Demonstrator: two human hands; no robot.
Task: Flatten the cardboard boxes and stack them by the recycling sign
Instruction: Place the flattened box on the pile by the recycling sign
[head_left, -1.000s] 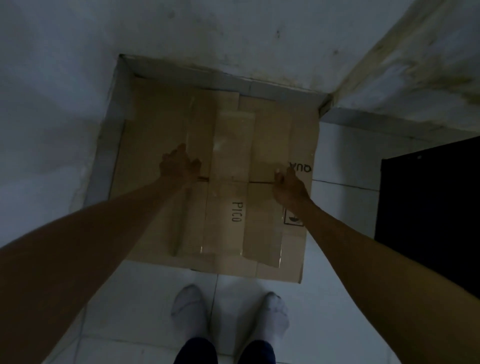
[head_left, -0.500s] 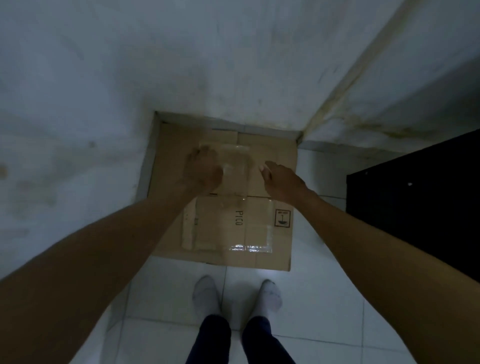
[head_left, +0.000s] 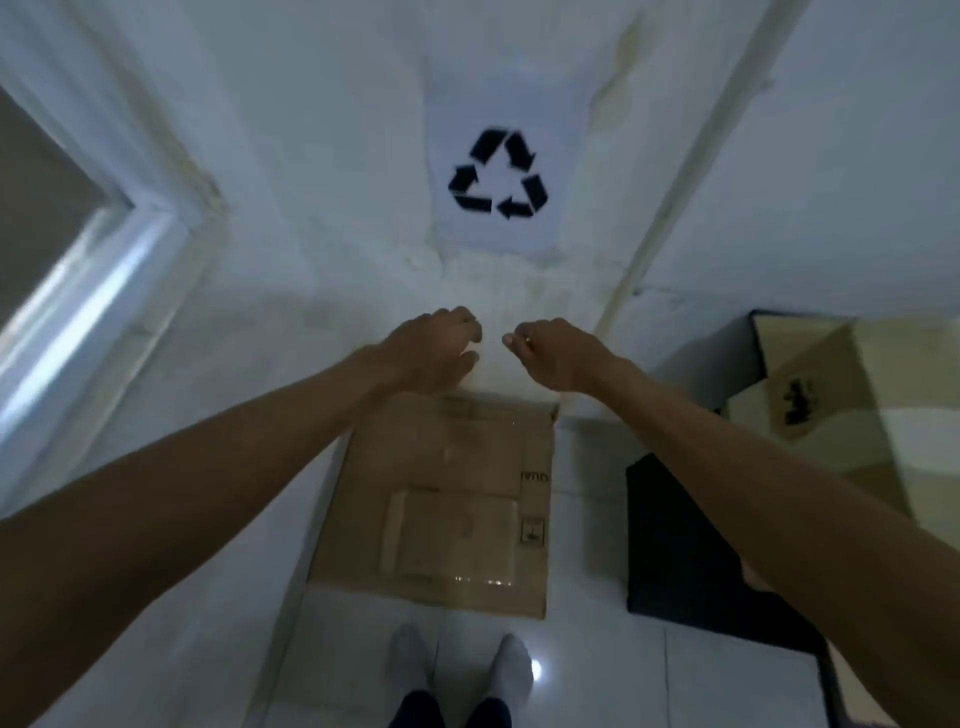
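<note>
A flattened brown cardboard box (head_left: 457, 499) with clear tape lies on the white tiled floor against the wall, just beyond my socked feet (head_left: 460, 670). On the wall above it hangs a white sheet with a black recycling sign (head_left: 498, 174). My left hand (head_left: 434, 348) and my right hand (head_left: 558, 351) hover in the air above the box's far edge, side by side, fingers loosely curled and holding nothing. Neither hand touches the cardboard.
An open cardboard box (head_left: 831, 395) stands at the right, behind a black object (head_left: 691, 551) on the floor. A pale door or window frame (head_left: 93, 270) runs along the left wall. The wall corner (head_left: 675, 171) has a thin pipe.
Both hands have lifted off the flattened box and risen. My view has tilted up, bringing the recycling sign and the right-hand box into sight.
</note>
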